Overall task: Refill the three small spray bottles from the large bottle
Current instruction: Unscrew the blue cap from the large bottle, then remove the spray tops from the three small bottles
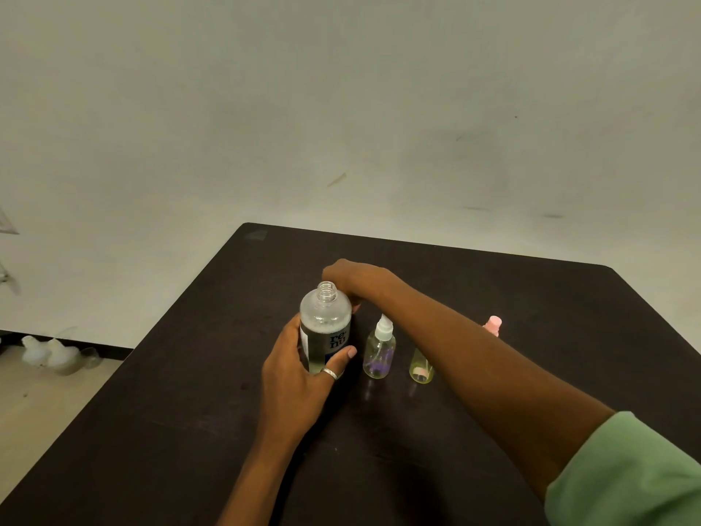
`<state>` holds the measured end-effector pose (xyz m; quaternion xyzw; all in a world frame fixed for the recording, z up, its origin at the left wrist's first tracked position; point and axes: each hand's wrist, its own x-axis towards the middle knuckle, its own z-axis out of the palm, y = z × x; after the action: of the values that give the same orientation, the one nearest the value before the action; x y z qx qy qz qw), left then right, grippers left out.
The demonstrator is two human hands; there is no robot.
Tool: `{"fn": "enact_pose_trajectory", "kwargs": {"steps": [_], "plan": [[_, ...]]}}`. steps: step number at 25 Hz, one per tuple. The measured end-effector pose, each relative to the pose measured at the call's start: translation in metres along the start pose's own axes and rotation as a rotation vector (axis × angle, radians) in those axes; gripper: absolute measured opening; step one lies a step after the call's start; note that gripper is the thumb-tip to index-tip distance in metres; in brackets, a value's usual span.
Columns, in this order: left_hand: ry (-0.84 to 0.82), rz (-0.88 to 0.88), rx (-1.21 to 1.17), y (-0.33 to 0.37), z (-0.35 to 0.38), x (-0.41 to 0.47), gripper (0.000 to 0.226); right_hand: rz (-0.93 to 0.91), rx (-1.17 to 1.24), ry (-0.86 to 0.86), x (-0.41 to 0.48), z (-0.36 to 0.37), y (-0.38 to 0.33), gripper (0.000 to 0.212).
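Dark table (182, 392), all the task items grouped mid-table. Left hand (299, 377) grips the big bottle (325, 324) low on the body: thumb curled across the front label, other fingers wrapped round the back, out of sight. This looks like a steadying hold so it can't tip while the top is worked. Big bottle stands upright on the table, neck open, no cap on, liquid line near the shoulder. Right hand (354, 279) reaches across to just behind the bottle's neck, knuckles up. Its fingers are curled down and mostly hidden, so I can't tell if they pinch a cap or nothing. My guess is the cap is being parked back there. Just right of the big bottle is the purple bottle (379, 356), upright, white sprayer on. Next is the yellow bottle (421, 370), upright, top hidden by the right forearm, so sprayer state is unknown. Of the pink bottle (494, 324) only the cap shows past the forearm. The 3 small ones are lined up beside the source, which makes for short pours. 0 of 3 visibly opened, so probably an early step. Risk: the forearm crossing the small bottles could knock them.
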<state>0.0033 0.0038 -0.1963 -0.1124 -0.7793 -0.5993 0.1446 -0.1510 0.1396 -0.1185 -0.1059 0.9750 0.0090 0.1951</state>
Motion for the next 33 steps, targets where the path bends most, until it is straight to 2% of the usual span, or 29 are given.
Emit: {"fn": "enact_pose_trajectory", "kwargs": {"steps": [5, 12, 14, 16, 18, 20, 22, 25, 29, 33], "plan": [[-0.016, -0.014, 0.022, 0.002, -0.001, 0.000, 0.074, -0.032, 0.015, 0.012, -0.020, -0.010, 0.003, 0.026], [-0.029, -0.038, 0.026, 0.006, -0.001, -0.001, 0.078, -0.088, 0.144, 0.171, -0.105, -0.053, 0.016, 0.012], [-0.056, -0.046, 0.043, 0.007, 0.000, -0.001, 0.091, -0.087, 0.168, 0.212, -0.131, -0.055, 0.019, 0.012], [-0.057, -0.127, 0.067, 0.007, 0.001, -0.003, 0.114, -0.083, 0.166, 0.259, -0.151, -0.053, 0.022, 0.017], [0.034, -0.201, 0.100, 0.012, 0.002, -0.011, 0.123, -0.082, 0.151, 0.290, -0.165, -0.051, 0.025, 0.022], [0.174, -0.142, 0.198, 0.025, 0.003, -0.031, 0.113, -0.083, 0.131, 0.309, -0.173, -0.048, 0.026, 0.025], [0.263, 0.067, 0.331, 0.036, 0.009, -0.053, 0.095, -0.087, 0.130, 0.325, -0.177, -0.044, 0.025, 0.026], [0.156, 0.266, 0.407, 0.044, 0.029, -0.075, 0.075, -0.086, 0.101, 0.301, -0.176, -0.035, 0.019, 0.027], [0.021, 0.140, 0.253, 0.053, 0.055, -0.077, 0.062, -0.063, 0.044, 0.217, -0.171, -0.021, 0.009, 0.030], [0.000, 0.006, 0.129, 0.051, 0.068, -0.067, 0.064, -0.049, 0.004, 0.238, -0.164, -0.009, 0.004, 0.020]]}}
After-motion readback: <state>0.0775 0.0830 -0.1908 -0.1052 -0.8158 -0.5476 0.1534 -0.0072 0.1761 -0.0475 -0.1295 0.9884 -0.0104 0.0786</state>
